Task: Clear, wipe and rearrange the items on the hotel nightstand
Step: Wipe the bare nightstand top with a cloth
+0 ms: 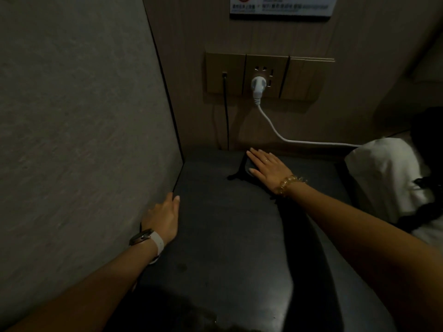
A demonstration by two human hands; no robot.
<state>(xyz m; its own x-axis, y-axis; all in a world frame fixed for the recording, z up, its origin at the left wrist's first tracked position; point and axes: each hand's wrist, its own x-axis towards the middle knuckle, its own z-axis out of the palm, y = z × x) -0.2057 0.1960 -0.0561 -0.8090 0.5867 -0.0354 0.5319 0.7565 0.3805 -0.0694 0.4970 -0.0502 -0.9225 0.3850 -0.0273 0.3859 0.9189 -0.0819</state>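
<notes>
The dark nightstand top (215,236) fills the middle of the head view. My right hand (266,167) lies flat, fingers stretched out, on a dark cloth (241,173) near the back wall; most of the cloth is hidden under the palm, and a corner sticks out to the left. My left hand (164,219) rests at the nightstand's left edge against the grey side panel, holding nothing. A watch is on my left wrist and a bead bracelet on my right.
A socket panel (266,75) on the back wall holds a white plug (258,86), whose cable (287,140) runs right toward white bedding (383,173). A black cable (226,116) drops to the nightstand's back edge. A grey wall panel (72,116) closes the left side.
</notes>
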